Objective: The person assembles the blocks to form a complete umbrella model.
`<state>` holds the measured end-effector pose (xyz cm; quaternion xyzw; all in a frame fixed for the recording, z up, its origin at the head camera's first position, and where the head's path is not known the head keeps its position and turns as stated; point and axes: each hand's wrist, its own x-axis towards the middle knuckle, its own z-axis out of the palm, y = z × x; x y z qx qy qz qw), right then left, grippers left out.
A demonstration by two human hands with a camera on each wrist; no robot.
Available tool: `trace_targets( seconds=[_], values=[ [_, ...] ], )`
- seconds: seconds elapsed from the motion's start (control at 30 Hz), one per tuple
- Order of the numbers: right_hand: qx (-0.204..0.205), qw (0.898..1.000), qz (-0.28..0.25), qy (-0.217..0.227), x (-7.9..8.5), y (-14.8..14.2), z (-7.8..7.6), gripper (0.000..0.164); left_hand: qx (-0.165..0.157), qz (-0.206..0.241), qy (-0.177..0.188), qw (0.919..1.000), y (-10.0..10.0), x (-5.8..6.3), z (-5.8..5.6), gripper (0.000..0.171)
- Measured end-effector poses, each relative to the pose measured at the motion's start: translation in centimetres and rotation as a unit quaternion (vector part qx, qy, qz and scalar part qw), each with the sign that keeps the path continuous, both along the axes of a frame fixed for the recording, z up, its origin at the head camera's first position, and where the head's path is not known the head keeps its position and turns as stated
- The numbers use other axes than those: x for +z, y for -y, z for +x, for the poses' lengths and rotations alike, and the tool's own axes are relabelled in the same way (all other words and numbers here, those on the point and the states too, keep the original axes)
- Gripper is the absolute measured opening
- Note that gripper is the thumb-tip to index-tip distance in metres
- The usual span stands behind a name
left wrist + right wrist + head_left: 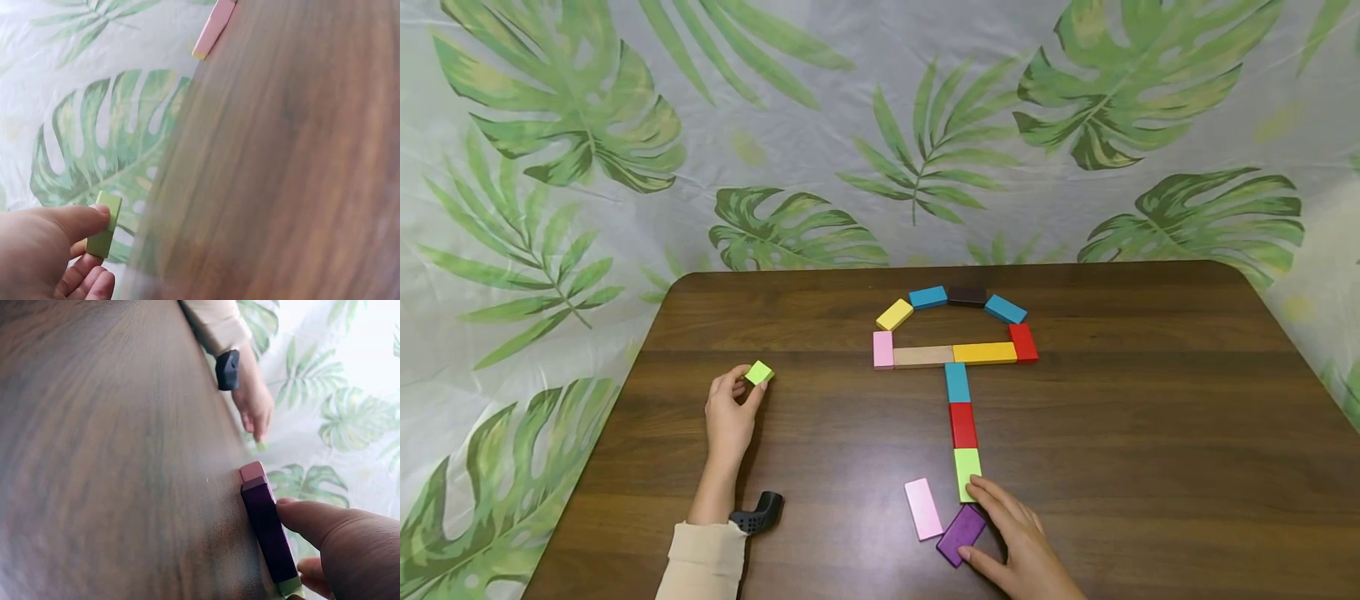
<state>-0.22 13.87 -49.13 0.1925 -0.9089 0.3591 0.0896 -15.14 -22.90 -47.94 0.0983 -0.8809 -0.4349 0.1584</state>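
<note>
A light green block (759, 372) is pinched between the thumb and fingers of my left hand (730, 417), at the left of the table. My right hand (1018, 533) lies low at the centre right, fingers fairly straight. Its thumb touches a purple block (960, 536), and its fingertips rest at a flat green block (967, 472). Slanting beside the purple block is a pink block (922, 509). Above the green block, a red block (963, 425) and a blue block (957, 382) continue the straight column.
Atop the column run a beige block (922, 357) and a yellow-orange block (984, 353), with an arch of coloured blocks, including a black one (967, 296), behind them. The brown table (835, 433) meets a leaf-patterned cloth (805, 150). A black device (760, 512) sits at the left wrist.
</note>
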Motion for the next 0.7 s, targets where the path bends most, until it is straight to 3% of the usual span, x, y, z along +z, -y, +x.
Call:
trace_targets(
  seconds=[0.23, 0.47, 0.7],
  values=[
    [-0.002, 1.0, -0.001, 0.009, 0.1, 0.1, 0.0, 0.064, -0.032, 0.014, -0.057, 0.9978, -1.4, 1.4, 0.4, 0.035],
    [0.001, 1.0, -0.001, -0.003, 0.0, 0.0, 0.0, 0.065, -0.078, 0.013, -0.12, 0.9896, -3.3, 3.0, 1.0, 0.034],
    [-0.001, 1.0, 0.0, 0.01, 0.0, 0.0, 0.0, 0.064, -0.122, 0.007, -0.149, 0.9813, -5.5, 4.3, 1.7, 0.037]
  ],
)
